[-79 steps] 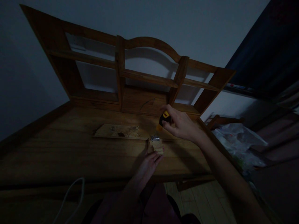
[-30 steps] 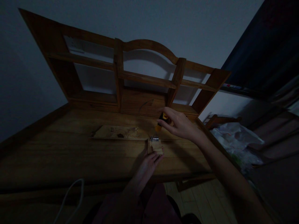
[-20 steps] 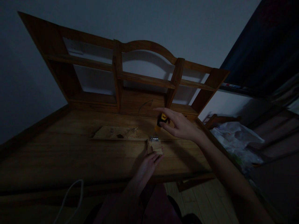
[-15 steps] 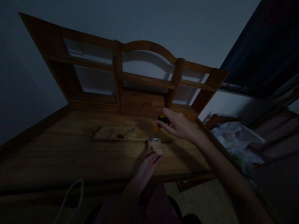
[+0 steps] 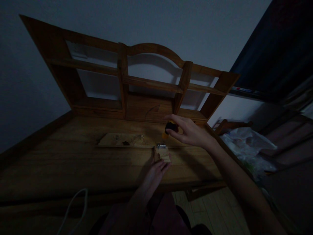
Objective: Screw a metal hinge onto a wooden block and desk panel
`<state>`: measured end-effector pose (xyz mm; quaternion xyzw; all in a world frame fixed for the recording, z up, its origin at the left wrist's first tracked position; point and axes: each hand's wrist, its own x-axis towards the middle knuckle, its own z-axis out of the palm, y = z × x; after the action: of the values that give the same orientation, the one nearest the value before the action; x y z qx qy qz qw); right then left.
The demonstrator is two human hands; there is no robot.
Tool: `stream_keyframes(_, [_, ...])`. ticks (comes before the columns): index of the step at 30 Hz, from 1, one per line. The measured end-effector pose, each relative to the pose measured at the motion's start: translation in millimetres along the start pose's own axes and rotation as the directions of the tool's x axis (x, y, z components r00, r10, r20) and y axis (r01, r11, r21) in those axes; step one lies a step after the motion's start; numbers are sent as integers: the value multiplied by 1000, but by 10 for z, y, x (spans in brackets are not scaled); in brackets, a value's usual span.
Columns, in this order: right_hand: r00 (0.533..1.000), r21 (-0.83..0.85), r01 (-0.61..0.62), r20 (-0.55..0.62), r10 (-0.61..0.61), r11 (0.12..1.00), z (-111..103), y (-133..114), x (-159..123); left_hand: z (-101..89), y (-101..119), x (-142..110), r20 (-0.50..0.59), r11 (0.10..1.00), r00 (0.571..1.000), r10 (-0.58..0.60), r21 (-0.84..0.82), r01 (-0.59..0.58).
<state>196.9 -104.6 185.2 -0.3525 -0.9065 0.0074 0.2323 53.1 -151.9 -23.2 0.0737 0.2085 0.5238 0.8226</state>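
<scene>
In the head view my right hand (image 5: 188, 130) is closed around the black and yellow handle of a screwdriver (image 5: 168, 128). The tool points down, its lower end at a small silver metal hinge (image 5: 161, 146). That hinge sits at the far edge of a small pale wooden piece (image 5: 162, 155) with an uneven surface. My left hand (image 5: 156, 172) grips the near end of this piece, fingers pressed on it. Dim light hides where the screwdriver's tip meets the metal.
A long pale board (image 5: 116, 139) with dark marks and crumbly bits lies on the wooden desk (image 5: 73, 163). Behind it rises a wooden shelf unit (image 5: 151, 83). Plastic bags (image 5: 248, 140) are at the right, and a white cable (image 5: 84, 199) loops at the front left.
My right hand has shifted slightly on the screwdriver handle, showing more of its black part. My left hand and the wooden piece stay in place.
</scene>
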Motion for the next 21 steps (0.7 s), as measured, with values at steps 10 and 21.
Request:
stream_keyframes(10, [999, 3, 13, -33, -13, 1000, -5, 8, -97, -50, -18, 38, -9, 1000, 1000, -11, -17, 11])
stream_keyframes(21, [994, 15, -18, -106, 20, 1000, 33, 70, -111, -51, -8, 42, 15, 1000, 1000, -9, 3, 9])
